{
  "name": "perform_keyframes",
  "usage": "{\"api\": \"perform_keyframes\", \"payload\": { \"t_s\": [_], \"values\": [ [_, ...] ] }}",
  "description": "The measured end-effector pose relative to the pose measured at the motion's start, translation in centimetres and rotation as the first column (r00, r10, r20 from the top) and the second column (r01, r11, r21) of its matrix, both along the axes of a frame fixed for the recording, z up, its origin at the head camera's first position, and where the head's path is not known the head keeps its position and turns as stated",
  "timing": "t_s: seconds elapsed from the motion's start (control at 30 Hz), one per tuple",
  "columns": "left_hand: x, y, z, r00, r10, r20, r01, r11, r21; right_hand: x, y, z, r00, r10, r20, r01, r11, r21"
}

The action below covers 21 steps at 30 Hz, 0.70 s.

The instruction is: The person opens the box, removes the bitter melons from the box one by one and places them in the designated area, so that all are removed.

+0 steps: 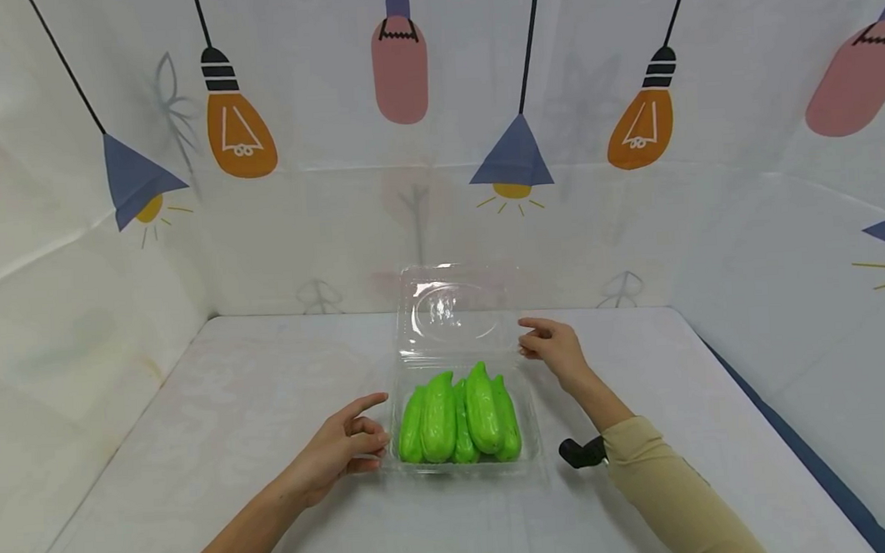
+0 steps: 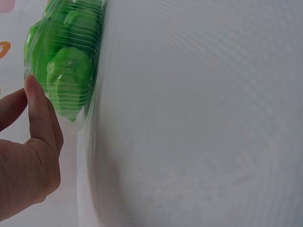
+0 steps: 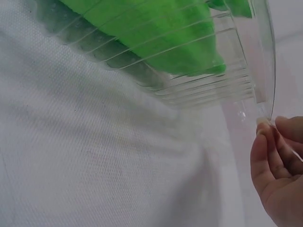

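A clear plastic clamshell box (image 1: 534, 439) sits on the table with its lid (image 1: 455, 309) raised at the back. Inside lie several glossy green, tapered, bumpy vegetables (image 1: 438, 417), side by side. At the box's left side, my left hand (image 1: 339, 449) has its fingertips right at the rim, thumb and fingers spread apart and loosely bent. The left wrist view shows a fingertip (image 2: 32, 87) against the box wall. My right hand (image 1: 555, 350) is at the lid's right edge; in the right wrist view, its thumb and fingers (image 3: 265, 151) pinch the thin plastic edge.
The box stands on a white-covered table (image 1: 195, 431). A white cloth backdrop (image 1: 334, 215) printed with lamps and bulbs rises behind and at both sides. A black device (image 1: 583, 453) sits by the right wrist, above the table.
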<state>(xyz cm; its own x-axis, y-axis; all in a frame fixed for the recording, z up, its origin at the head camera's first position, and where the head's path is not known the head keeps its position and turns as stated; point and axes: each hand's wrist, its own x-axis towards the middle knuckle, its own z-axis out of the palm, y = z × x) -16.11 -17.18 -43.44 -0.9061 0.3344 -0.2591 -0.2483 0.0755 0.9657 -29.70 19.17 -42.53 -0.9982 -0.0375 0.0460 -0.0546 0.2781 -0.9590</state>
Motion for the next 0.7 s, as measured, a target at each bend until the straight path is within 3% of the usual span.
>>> {"api": "perform_keyframes", "payload": {
  "t_s": [0.7],
  "values": [
    [0.25, -0.02, -0.15, 1.0, -0.01, 0.008, 0.01, 1.0, 0.026, -0.34, 0.28, -0.66, 0.988, 0.018, 0.154, -0.009, 0.998, -0.058]
  ]
}}
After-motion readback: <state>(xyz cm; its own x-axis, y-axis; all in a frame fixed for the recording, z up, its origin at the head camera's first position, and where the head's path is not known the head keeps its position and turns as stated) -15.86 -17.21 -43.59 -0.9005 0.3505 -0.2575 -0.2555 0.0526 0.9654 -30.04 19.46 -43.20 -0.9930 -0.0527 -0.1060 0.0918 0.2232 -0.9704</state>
